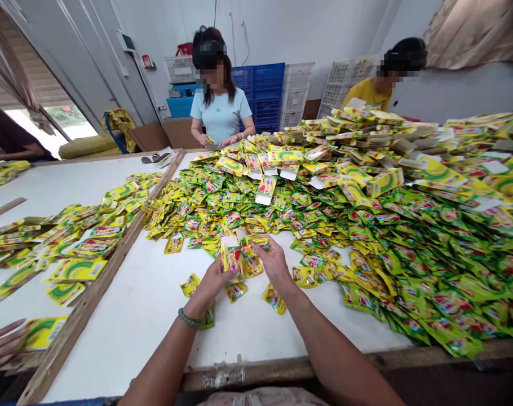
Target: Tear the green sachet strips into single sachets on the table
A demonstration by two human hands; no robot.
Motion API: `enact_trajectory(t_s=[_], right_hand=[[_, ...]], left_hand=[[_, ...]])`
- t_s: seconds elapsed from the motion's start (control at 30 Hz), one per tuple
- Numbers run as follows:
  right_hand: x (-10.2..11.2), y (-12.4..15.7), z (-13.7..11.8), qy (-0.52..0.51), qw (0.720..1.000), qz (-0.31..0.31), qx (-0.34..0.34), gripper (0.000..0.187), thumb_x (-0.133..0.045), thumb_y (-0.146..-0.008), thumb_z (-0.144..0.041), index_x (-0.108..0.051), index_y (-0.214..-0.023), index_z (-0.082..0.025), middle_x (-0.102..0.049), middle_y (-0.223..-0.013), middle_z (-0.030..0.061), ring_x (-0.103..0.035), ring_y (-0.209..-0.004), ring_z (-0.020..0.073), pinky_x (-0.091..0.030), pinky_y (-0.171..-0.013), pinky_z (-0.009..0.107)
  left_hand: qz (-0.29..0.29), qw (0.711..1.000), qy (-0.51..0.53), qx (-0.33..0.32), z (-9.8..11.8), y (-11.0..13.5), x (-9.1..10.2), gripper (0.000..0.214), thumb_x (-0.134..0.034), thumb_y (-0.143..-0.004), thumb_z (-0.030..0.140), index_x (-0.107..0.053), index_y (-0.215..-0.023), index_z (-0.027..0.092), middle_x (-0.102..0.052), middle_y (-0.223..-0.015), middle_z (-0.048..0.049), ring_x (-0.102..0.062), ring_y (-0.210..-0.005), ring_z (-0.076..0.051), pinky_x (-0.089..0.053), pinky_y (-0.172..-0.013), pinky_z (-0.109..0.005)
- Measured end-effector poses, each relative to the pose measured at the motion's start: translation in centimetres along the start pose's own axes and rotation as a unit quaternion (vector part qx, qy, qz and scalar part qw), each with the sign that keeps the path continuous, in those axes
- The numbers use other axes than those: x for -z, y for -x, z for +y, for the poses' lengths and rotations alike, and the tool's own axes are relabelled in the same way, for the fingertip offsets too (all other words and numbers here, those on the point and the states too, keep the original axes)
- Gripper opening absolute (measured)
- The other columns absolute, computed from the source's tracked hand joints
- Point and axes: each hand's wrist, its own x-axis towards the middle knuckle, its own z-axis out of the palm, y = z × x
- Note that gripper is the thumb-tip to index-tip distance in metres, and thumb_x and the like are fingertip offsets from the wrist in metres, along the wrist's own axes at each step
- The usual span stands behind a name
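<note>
My left hand (212, 282) is closed around a small yellow-green carton (231, 258) with its white flap open, held upright above the white table (146, 316). My right hand (274, 260) pinches green-yellow sachets (253, 245) beside the carton's open top. Loose sachets (273, 298) lie on the table under and around both hands. A big heap of the same sachets (366, 237) spreads to the right and behind.
Flat cartons (76, 269) lie on the left table, beyond a wooden rail (113, 265). Another person's hand (3, 344) rests at the lower left edge. Two people work at the far side, with more cartons (358, 141) piled before them. Crates stand by the wall.
</note>
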Motion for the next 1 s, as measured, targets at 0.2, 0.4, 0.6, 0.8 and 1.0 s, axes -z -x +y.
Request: enact_trajectory(t_s=[0.2, 0.4, 0.6, 0.8, 1.0], right_hand=[[1.4, -1.2, -0.5, 0.052, 0.998, 0.007, 0.024, 0.032, -0.06, -0.077, -0.039, -0.06, -0.101, -0.018, -0.067, -0.099, 0.0056, -0.06, -0.092, 0.0188, -0.046, -0.087, 0.034], [2.0, -1.0, -1.2, 0.025, 0.998, 0.021, 0.047, 0.03, -0.059, -0.079, -0.038, -0.061, -0.101, -0.017, -0.067, -0.099, 0.0052, -0.061, -0.091, 0.0181, -0.047, -0.084, 0.032], [1.6, -0.5, -1.5, 0.139, 0.985, -0.093, 0.032, 0.026, -0.058, -0.078, -0.038, -0.065, -0.094, -0.018, -0.068, -0.088, 0.0029, -0.06, -0.08, 0.0176, -0.047, -0.074, 0.029], [2.2, -0.4, -1.4, 0.077, 0.98, -0.18, -0.032, 0.028, -0.061, -0.075, -0.036, -0.067, -0.095, -0.017, -0.067, -0.084, 0.0025, -0.061, -0.082, 0.0189, -0.048, -0.071, 0.029], [2.1, -0.5, -1.3, 0.03, 0.982, -0.187, -0.028, 0.025, -0.064, -0.072, -0.034, -0.067, -0.091, -0.018, -0.066, -0.088, 0.002, -0.06, -0.079, 0.016, -0.048, -0.072, 0.028]], left_hand=[[-0.059, 0.994, -0.086, -0.011, 1.5, 0.3, 0.5, 0.036, -0.07, -0.068, 0.034, -0.064, -0.1, 0.017, -0.067, -0.096, -0.0052, -0.058, -0.086, -0.021, -0.046, -0.078, -0.027], [-0.097, 0.985, -0.139, 0.005, 2.3, 0.3, 1.2, 0.031, -0.069, -0.07, 0.034, -0.066, -0.096, 0.017, -0.067, -0.089, -0.0034, -0.057, -0.078, -0.019, -0.045, -0.071, -0.024], [-0.065, 0.997, -0.038, 0.029, 2.4, 0.7, 1.4, 0.031, -0.069, -0.07, 0.035, -0.066, -0.095, 0.017, -0.067, -0.091, -0.0049, -0.059, -0.075, -0.018, -0.045, -0.068, -0.025], [-0.024, 0.999, 0.005, 0.037, 1.3, 1.4, 1.4, 0.029, -0.073, -0.067, 0.033, -0.066, -0.091, 0.018, -0.068, -0.084, -0.0017, -0.059, -0.07, -0.015, -0.045, -0.066, -0.023], [-0.012, 0.998, 0.045, 0.047, 1.2, 1.7, 1.4, 0.033, -0.074, -0.065, 0.034, -0.066, -0.093, 0.018, -0.07, -0.085, -0.0032, -0.062, -0.069, -0.016, -0.047, -0.063, -0.024]])
